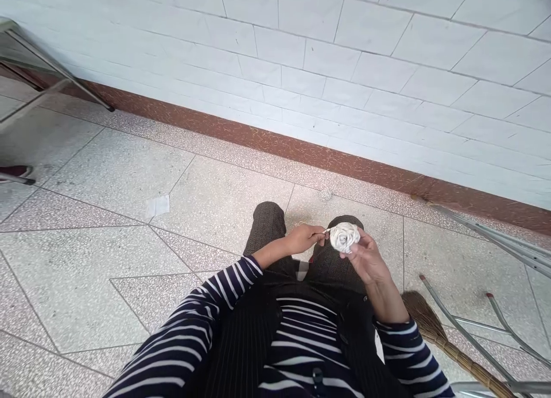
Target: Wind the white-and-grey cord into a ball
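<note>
A round white coil of twisted strand [344, 237], wound like a rosette, is held above my knees. My right hand [365, 257] grips it from the right, thumb on the front face and fingers behind the edge. From the coil's left side a short twisted end [328, 231] sticks out, pinched between the thumb and fingers of my left hand [305, 239]. Whether the strand is paper or cloth I cannot tell. Both hands are closed and nearly level with each other.
A straw broom [447, 343] lies at the right beside metal legs [462, 323]. More metal bars [495, 234] rest near the tiled wall [344, 59]. A white paper piece [158, 205] and a small pale round thing [325, 195] are on the floor. A metal-legged table [64, 76] stands left.
</note>
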Demonstrator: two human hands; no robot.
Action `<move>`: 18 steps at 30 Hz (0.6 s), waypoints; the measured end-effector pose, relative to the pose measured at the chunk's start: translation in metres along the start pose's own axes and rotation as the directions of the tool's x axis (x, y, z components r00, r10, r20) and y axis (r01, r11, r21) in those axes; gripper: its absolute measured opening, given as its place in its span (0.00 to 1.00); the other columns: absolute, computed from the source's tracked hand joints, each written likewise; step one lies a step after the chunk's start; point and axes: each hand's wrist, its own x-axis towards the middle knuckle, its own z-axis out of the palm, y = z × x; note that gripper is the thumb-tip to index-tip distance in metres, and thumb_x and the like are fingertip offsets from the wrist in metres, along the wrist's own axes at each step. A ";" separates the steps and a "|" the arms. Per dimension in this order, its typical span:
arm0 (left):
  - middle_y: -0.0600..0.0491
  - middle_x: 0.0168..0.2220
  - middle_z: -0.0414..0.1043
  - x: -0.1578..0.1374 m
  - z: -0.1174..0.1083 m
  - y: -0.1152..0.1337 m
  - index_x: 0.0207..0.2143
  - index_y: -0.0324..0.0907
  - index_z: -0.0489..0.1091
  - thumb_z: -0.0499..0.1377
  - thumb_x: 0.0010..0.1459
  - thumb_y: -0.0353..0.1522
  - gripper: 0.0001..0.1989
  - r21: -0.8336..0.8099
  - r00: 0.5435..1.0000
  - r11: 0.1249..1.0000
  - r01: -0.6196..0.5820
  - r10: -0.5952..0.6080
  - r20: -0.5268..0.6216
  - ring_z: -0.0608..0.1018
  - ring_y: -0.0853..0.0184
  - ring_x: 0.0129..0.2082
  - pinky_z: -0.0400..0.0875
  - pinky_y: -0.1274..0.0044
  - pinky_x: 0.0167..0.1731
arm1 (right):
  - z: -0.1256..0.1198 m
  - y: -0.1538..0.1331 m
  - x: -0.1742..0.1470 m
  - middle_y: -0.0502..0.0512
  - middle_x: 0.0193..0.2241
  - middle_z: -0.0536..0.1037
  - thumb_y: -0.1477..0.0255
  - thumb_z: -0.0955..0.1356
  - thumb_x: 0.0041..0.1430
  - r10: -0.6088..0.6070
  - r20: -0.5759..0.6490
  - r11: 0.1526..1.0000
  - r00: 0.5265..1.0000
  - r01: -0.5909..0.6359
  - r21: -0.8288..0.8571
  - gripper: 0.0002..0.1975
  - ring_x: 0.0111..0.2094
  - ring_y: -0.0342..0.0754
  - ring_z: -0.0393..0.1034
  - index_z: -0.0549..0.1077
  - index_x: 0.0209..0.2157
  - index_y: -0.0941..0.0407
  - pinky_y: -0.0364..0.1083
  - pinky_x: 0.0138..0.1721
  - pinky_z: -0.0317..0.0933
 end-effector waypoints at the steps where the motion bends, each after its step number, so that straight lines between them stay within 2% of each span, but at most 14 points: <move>1: 0.55 0.31 0.79 -0.004 0.004 0.000 0.38 0.39 0.74 0.50 0.69 0.32 0.12 -0.038 1.000 0.999 0.018 -0.018 0.002 0.78 0.71 0.31 0.67 0.82 0.35 | 0.000 -0.002 0.005 0.52 0.35 0.79 0.68 0.81 0.37 -0.033 -0.066 0.999 0.997 0.033 -0.005 0.24 0.30 0.45 0.73 0.77 0.39 0.53 0.42 0.23 0.71; 3: 0.55 0.29 0.78 -0.010 0.009 0.001 0.39 0.39 0.73 0.50 0.69 0.31 0.12 -0.055 0.998 0.997 0.055 -0.054 0.031 0.77 0.72 0.29 0.67 0.82 0.34 | 0.001 -0.006 0.016 0.51 0.35 0.78 0.67 0.81 0.37 -0.113 -0.203 0.993 0.973 0.105 -0.050 0.22 0.31 0.45 0.73 0.74 0.36 0.54 0.43 0.25 0.72; 5: 0.56 0.28 0.78 -0.015 0.009 0.004 0.39 0.39 0.72 0.49 0.68 0.30 0.12 0.015 0.994 0.997 0.081 -0.082 0.071 0.77 0.72 0.27 0.67 0.82 0.33 | 0.003 -0.006 0.029 0.50 0.34 0.77 0.65 0.81 0.37 -0.208 -0.300 0.975 0.931 0.173 -0.141 0.24 0.32 0.46 0.72 0.72 0.35 0.55 0.45 0.27 0.73; 7: 0.54 0.28 0.78 -0.018 0.006 0.009 0.37 0.40 0.73 0.50 0.67 0.30 0.11 0.186 0.995 0.981 0.053 -0.068 0.077 0.77 0.70 0.27 0.67 0.80 0.34 | 0.005 0.000 0.042 0.51 0.34 0.76 0.65 0.80 0.37 -0.301 -0.303 0.920 0.904 0.191 -0.343 0.26 0.33 0.48 0.72 0.70 0.37 0.55 0.48 0.31 0.73; 9: 0.51 0.27 0.77 -0.017 0.001 0.015 0.33 0.41 0.73 0.52 0.66 0.31 0.11 0.397 0.998 0.918 -0.025 0.001 0.062 0.77 0.66 0.29 0.68 0.76 0.38 | 0.007 0.009 0.050 0.54 0.36 0.76 0.65 0.79 0.37 -0.328 -0.241 0.810 0.913 0.140 -0.570 0.26 0.38 0.52 0.71 0.70 0.38 0.55 0.51 0.38 0.71; 11: 0.49 0.27 0.76 -0.014 -0.009 0.019 0.31 0.41 0.73 0.54 0.65 0.31 0.11 0.555 0.995 0.826 -0.098 0.087 0.047 0.77 0.63 0.31 0.68 0.71 0.45 | 0.007 0.019 0.054 0.55 0.38 0.76 0.67 0.78 0.36 -0.253 -0.175 0.734 0.952 0.071 -0.676 0.24 0.42 0.54 0.70 0.71 0.37 0.55 0.52 0.42 0.70; 14: 0.49 0.28 0.77 -0.007 -0.027 0.018 0.30 0.41 0.74 0.55 0.64 0.29 0.10 0.622 0.984 0.766 -0.164 0.173 0.047 0.78 0.63 0.33 0.62 0.66 0.57 | 0.005 0.031 0.047 0.53 0.32 0.76 0.70 0.78 0.34 -0.020 -0.055 0.776 0.998 -0.019 -0.630 0.21 0.37 0.53 0.72 0.73 0.34 0.55 0.50 0.35 0.71; 16: 0.50 0.32 0.79 -0.004 -0.036 0.013 0.32 0.42 0.75 0.55 0.64 0.28 0.10 0.591 0.979 0.783 -0.192 0.197 0.056 0.78 0.65 0.36 0.57 0.65 0.62 | 0.002 0.033 0.038 0.52 0.29 0.77 0.69 0.79 0.33 0.164 0.057 0.814 0.985 -0.103 -0.572 0.21 0.31 0.52 0.72 0.75 0.33 0.57 0.48 0.27 0.71; 18: 0.52 0.36 0.80 -0.001 -0.040 0.007 0.35 0.44 0.76 0.56 0.65 0.29 0.09 0.503 0.978 0.840 -0.201 0.201 0.056 0.79 0.66 0.39 0.55 0.67 0.63 | -0.002 0.032 0.029 0.53 0.30 0.78 0.67 0.79 0.34 0.287 0.150 0.849 0.946 -0.179 -0.497 0.23 0.30 0.51 0.73 0.77 0.35 0.58 0.47 0.24 0.70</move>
